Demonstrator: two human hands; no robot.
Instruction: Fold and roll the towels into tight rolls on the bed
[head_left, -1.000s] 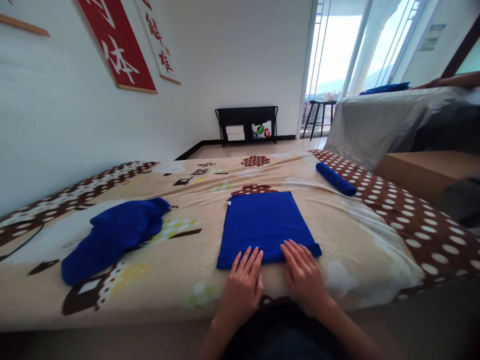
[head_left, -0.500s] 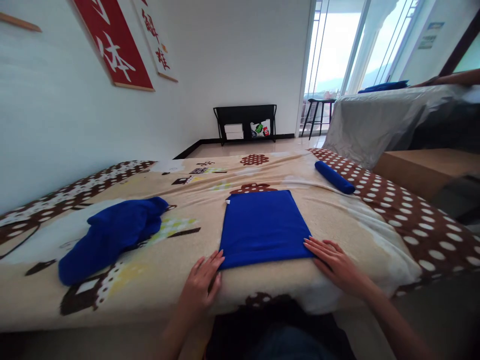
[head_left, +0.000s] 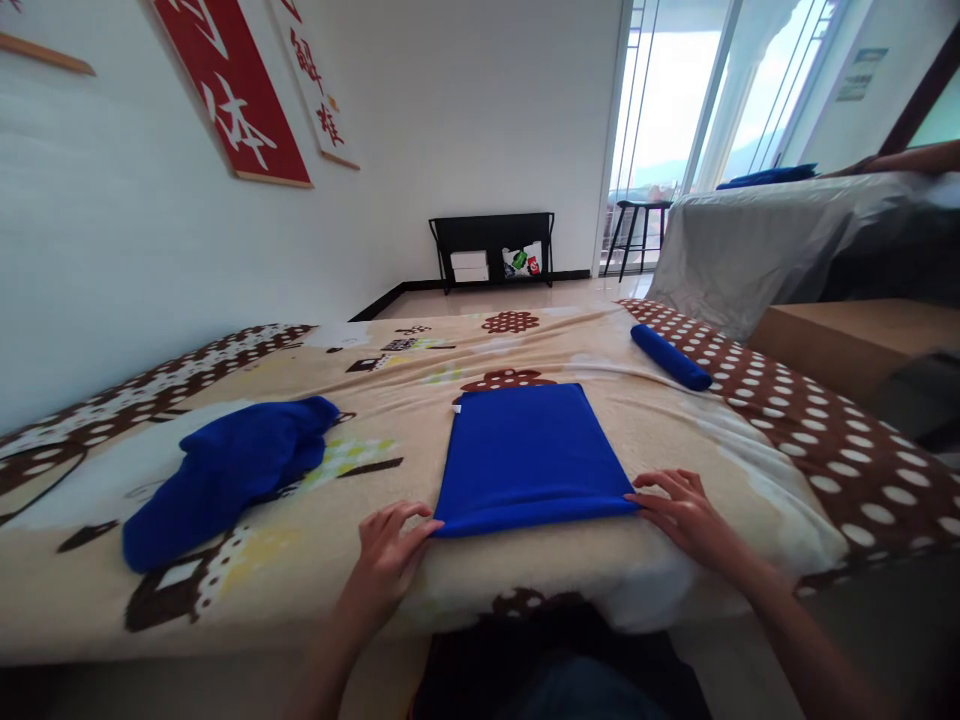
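A blue cloth [head_left: 534, 455], folded into a flat rectangle with a small white tag at its far left corner, lies on the patterned blanket [head_left: 570, 570] in front of me. My left hand [head_left: 390, 545] pinches its near left corner between thumb and fingers. At the near right corner my right hand [head_left: 679, 515] pinches the cloth the same way. The near edge between both hands is slightly raised and creased. To the left rests a crumpled blue cloth [head_left: 232, 475]. Farther off on the right lies a rolled blue cloth [head_left: 670, 357].
A cardboard box [head_left: 847, 330] stands beyond the bed's right side. Behind it is a table under a grey plastic cover [head_left: 735, 240], where another person's arm [head_left: 915, 160] reaches toward folded blue cloth [head_left: 769, 177]. A black rack [head_left: 491, 235] stands against the far wall.
My hands have gone from lying flat at the near corners to pinching them, both slightly farther outward. The cloth's near edge has lifted a little. The other cloths stay put.
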